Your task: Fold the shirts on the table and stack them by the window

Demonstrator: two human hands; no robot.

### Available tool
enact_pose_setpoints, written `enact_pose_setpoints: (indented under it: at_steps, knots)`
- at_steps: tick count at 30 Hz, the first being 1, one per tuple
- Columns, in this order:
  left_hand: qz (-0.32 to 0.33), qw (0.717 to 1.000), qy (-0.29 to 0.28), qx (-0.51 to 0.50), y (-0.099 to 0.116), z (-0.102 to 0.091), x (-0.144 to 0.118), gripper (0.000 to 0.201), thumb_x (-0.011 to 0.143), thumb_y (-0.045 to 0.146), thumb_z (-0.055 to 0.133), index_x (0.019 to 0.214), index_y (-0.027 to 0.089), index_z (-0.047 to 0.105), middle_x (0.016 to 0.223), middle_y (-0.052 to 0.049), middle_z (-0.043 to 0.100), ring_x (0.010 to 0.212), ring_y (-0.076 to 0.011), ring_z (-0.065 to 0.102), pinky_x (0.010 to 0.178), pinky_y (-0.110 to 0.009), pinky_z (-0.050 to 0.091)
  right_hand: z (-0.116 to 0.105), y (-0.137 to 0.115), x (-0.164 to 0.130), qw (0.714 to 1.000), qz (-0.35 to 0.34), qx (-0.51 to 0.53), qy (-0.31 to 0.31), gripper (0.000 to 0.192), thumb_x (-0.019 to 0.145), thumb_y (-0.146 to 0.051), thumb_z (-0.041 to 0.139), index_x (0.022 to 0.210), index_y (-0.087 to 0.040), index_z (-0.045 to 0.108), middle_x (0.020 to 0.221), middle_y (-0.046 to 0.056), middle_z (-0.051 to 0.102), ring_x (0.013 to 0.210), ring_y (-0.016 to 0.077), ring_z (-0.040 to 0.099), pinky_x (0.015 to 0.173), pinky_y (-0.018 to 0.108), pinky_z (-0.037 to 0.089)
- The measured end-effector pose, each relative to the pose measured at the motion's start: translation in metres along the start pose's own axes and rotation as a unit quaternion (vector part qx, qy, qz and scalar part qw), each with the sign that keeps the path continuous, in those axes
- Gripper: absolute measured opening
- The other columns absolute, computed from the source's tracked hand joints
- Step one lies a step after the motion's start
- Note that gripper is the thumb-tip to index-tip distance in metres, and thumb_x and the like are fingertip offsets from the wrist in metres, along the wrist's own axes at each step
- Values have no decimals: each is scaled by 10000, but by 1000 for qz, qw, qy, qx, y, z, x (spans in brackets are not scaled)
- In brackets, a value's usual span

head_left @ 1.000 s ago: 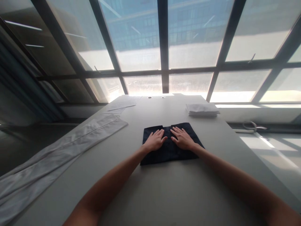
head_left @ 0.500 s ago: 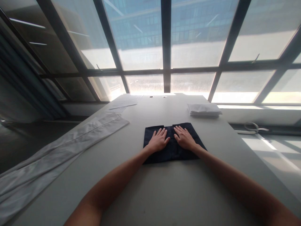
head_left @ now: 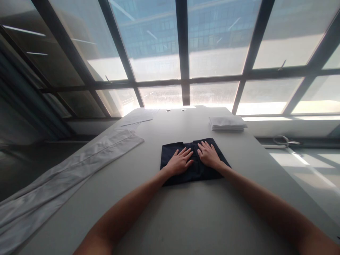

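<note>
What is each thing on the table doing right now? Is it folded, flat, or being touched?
dark cloth: folded, lying flat on the table, both hands on it.
left hand: open, palm down, fingers spread on the dark cloth.
right hand: open, palm down on the dark cloth.
white stack: folded, neatly piled, untouched.
long white cloth: spread out lengthwise, wrinkled, untouched.
table: bears all of these.

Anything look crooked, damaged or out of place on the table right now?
Mostly tidy. The dark folded cloth lies flat under the left hand and right hand. One oddity: the long white fabric strip lies diagonally, is wrinkled, and seems to run past the table edge at the near left. The white folded stack sits square.
</note>
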State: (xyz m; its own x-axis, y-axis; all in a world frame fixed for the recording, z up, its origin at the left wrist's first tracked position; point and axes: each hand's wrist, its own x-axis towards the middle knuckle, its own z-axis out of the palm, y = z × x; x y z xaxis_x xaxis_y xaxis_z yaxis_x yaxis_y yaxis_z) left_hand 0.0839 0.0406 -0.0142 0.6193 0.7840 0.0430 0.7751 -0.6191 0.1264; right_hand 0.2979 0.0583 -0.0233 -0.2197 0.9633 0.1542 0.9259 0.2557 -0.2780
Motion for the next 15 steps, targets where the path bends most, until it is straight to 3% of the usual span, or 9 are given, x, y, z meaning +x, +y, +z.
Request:
enact_pose_setpoints:
  at_steps: [4,7,11,13,15]
  knots:
    - [0,1000,1,-2,1,-1,0,585,1087,535,293,1618,291,331,1689,-38,276,1578,-268,184,1256,-568,164,-8,22,9,999,34,24,10,553,1047,-373,408,1523,-106,497,1647,191,343,1552,324,233,1245,515,172]
    - [-3,1000,-2,-5,1,-2,0,594,1085,541,284,1618,283,333,1692,-35,266,1578,-272,183,1255,-572,170,-25,55,18,991,80,99,44,487,1010,-311,484,1427,-82,589,1531,213,513,1465,302,418,1199,415,310]
    - [-2,1000,-3,-11,2,-2,0,604,1082,545,276,1619,273,330,1692,-33,269,1579,-266,178,1259,-557,164,-52,97,20,947,208,242,37,270,944,-294,623,1106,-102,721,1084,183,750,1065,284,712,909,337,550]
    - [-5,1000,0,-11,2,-1,1,614,1080,547,276,1623,265,318,1691,-44,272,1579,-256,181,1264,-534,158,-61,105,16,924,247,290,-15,231,906,-344,704,940,-116,712,823,132,739,792,242,738,706,300,584]
    - [-14,1000,7,-7,2,0,1,644,1076,553,279,1631,228,299,1698,-79,247,1580,-254,178,1266,-510,157,-68,107,11,907,260,324,-76,267,871,-388,762,852,-133,685,692,87,695,627,199,699,587,276,573]
